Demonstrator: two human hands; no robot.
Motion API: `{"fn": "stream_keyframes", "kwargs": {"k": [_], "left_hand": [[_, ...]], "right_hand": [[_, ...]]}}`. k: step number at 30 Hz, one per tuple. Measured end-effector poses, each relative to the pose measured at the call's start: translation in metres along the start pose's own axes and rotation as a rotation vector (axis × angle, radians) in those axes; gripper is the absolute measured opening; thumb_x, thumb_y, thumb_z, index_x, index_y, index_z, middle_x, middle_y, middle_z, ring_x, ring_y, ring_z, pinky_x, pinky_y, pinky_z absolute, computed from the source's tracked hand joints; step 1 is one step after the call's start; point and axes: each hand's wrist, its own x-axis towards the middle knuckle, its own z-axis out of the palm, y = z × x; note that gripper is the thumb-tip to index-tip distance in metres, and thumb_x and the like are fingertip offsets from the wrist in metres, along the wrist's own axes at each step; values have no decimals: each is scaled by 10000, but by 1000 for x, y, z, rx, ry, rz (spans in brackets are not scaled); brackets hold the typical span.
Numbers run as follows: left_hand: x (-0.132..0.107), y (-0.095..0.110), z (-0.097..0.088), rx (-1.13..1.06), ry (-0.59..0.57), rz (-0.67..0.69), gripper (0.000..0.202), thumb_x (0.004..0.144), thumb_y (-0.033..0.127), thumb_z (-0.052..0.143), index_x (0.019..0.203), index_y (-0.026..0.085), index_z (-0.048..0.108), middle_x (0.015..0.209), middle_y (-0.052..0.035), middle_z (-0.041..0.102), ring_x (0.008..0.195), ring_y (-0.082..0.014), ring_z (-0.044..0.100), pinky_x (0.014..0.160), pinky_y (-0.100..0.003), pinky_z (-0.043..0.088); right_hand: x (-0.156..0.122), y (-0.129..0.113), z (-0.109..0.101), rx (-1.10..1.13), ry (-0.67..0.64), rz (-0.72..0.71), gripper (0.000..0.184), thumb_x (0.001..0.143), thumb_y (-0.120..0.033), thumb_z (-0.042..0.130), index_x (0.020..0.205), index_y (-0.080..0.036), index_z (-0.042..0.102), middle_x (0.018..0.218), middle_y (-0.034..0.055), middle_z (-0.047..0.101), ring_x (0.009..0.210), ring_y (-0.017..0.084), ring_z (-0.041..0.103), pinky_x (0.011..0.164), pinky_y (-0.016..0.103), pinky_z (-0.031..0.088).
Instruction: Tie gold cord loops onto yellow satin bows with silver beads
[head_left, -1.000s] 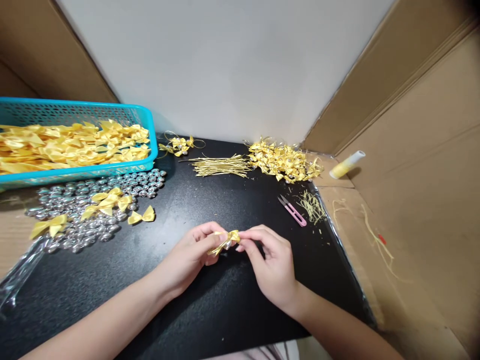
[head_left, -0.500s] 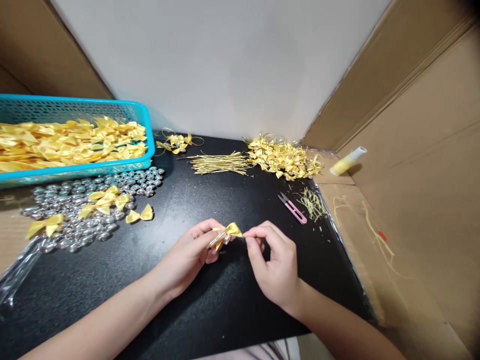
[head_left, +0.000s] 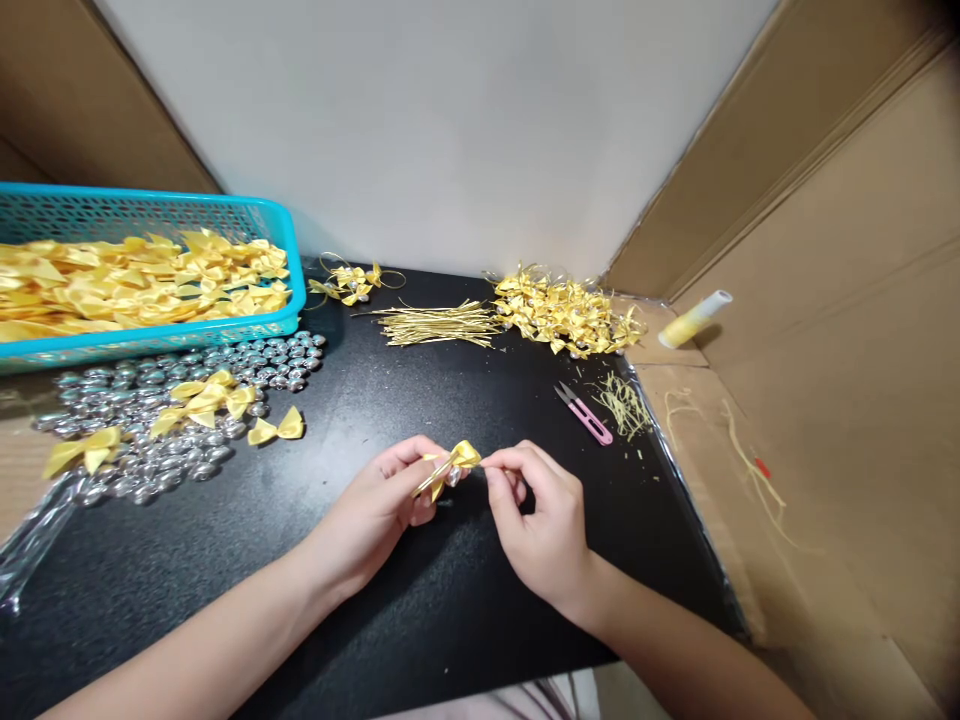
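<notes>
My left hand (head_left: 379, 510) pinches a small yellow ribbon bow (head_left: 454, 461) with a silver bead at its middle, held just above the black table (head_left: 420, 600). My right hand (head_left: 541, 520) is closed in a pinch at the bow's right end, apparently on a thin gold wire that is too fine to see clearly. Both hands meet near the table's centre front.
A teal basket (head_left: 296, 275) of yellow bows stands at the left. Silver beads (head_left: 150, 410) with loose bows (head_left: 277, 428) lie before it. At the back lie gold wire ties (head_left: 439, 325) and a pile of finished bows (head_left: 566, 315). Pink snips (head_left: 589, 418) and a yellow tube (head_left: 694, 320) are to the right.
The bow has been turned and lifted slightly between the fingers. My right hand has drawn a little away to the bow's right end.
</notes>
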Motion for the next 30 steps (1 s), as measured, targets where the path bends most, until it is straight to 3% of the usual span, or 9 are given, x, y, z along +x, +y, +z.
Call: {"fn": "stream_keyframes", "kwargs": {"k": [30], "left_hand": [[3, -4, -3, 10, -4, 3, 352, 558, 403, 882, 626, 150, 648, 524, 50, 480, 475, -43, 311, 431, -137, 260]], "right_hand": [[-1, -1, 1, 12, 33, -44, 149, 867, -54, 509, 839, -155, 614, 675, -5, 552, 569, 93, 494, 535, 209, 420]]}}
